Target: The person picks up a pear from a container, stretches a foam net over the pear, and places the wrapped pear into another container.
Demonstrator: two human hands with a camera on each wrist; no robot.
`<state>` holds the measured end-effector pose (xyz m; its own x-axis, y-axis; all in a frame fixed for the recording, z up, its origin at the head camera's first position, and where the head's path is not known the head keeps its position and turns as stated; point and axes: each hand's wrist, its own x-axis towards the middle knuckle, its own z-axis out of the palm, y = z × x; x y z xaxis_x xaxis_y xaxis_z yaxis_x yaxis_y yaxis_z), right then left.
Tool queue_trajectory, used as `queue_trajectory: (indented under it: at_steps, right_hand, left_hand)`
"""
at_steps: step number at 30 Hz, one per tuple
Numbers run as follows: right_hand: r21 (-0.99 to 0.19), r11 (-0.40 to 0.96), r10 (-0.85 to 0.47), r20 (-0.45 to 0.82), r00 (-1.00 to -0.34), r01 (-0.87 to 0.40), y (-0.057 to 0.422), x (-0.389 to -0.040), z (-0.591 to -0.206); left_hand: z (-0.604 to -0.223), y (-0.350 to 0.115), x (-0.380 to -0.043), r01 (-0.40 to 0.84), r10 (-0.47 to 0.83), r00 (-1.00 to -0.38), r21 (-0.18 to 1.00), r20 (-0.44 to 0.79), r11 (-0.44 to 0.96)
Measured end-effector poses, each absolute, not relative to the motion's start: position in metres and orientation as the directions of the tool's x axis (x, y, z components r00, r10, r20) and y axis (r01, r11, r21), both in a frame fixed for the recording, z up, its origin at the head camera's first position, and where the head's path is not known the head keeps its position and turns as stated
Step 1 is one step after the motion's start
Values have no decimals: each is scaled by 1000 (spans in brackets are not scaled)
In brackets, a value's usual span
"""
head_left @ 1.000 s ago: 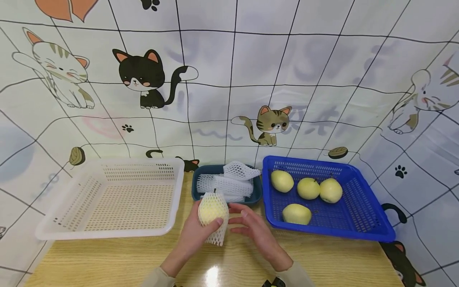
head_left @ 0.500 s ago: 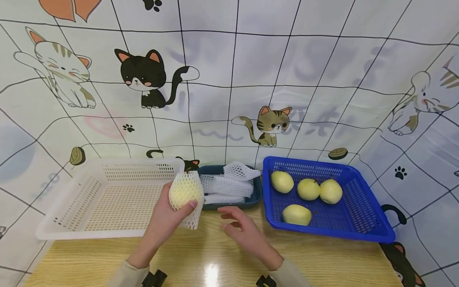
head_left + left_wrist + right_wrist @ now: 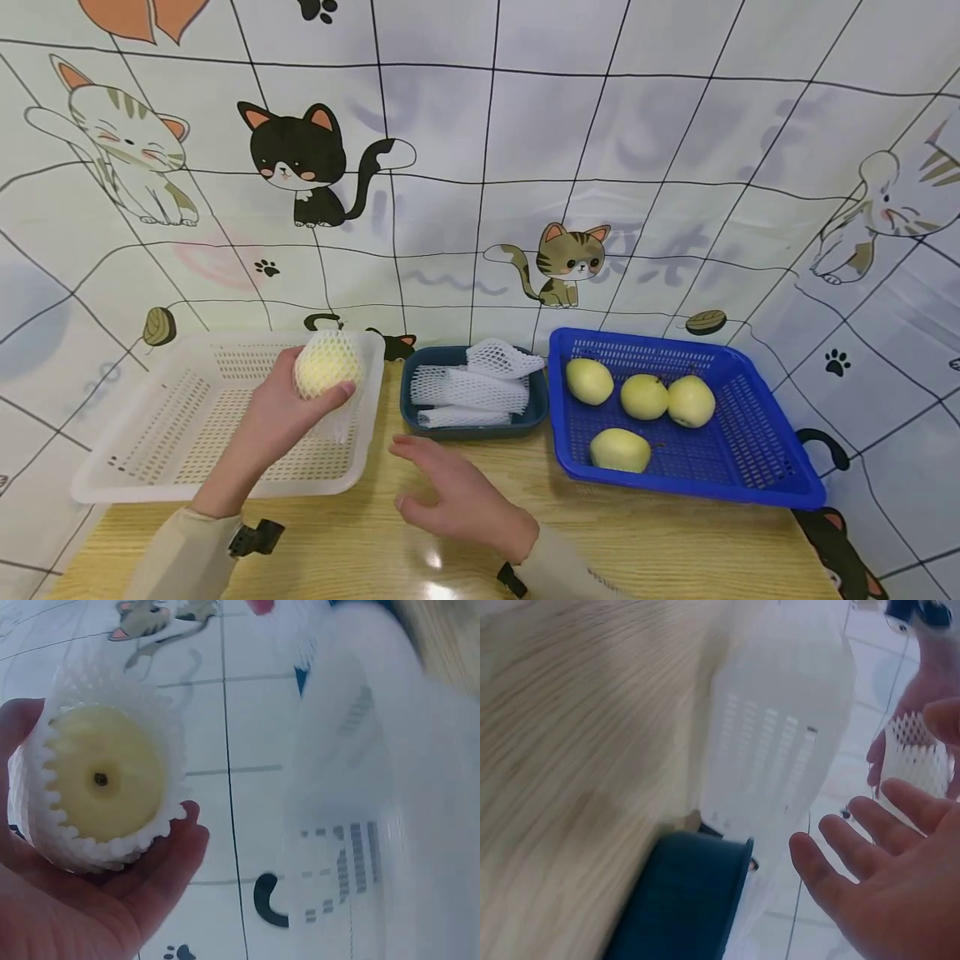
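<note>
My left hand (image 3: 273, 421) grips a pale yellow apple (image 3: 324, 372) in a white foam net sleeve, over the right part of the white basket (image 3: 365, 433). In the left wrist view the apple's bare end (image 3: 131, 780) shows inside the sleeve's scalloped opening (image 3: 112, 851). Fingers and thumb curl round the sleeve. My right hand (image 3: 457, 504), holding nothing, hovers above the table in front of the small dark teal bin; its fingers look relaxed and spread in the right wrist view.
Several white foam net sleeves (image 3: 480, 390) lie in the teal bin (image 3: 480, 432) at the centre. To the right, a blue basket (image 3: 750, 487) holds several bare yellow-green apples (image 3: 643, 395). A cat-patterned sheet (image 3: 450, 208) rises behind the wooden table (image 3: 600, 533).
My left hand has carried the sleeved apple leftward from in front of the teal bin to over the white basket. My right hand has come away from the apple and shifted somewhat left.
</note>
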<state>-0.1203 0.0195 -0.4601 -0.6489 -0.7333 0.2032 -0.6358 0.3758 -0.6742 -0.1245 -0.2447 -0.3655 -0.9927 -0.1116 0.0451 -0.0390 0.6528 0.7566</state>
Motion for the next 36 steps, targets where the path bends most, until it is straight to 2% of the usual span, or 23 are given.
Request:
queue_trajectory:
  at_steps: [6, 10, 25, 33, 36]
  right_hand:
    - [-509, 357, -837, 197, -510, -783, -5, -120, -459]
    - [-424, 354, -873, 171, -457, -834, -13, -118, -459]
    - [-173, 417, -900, 61, -432, -892, -20, -116, -457]
    - [-146, 412, -904, 53, -423, -899, -21, -115, -455]
    - [-151, 412, -905, 45, -423, -898, -21, -116, -455]
  left_hand:
    - [-358, -271, -139, -64, -78, -997, 668, -9, 741]
    - [-362, -287, -150, -89, -54, -996, 632, -76, 770]
    - [-388, -311, -192, -100, 39, -965, 505, -258, 857]
    - [-411, -307, -210, -47, 88, -947, 409, -308, 911]
    - [-418, -301, -215, -73, 73, -938, 401, -338, 913]
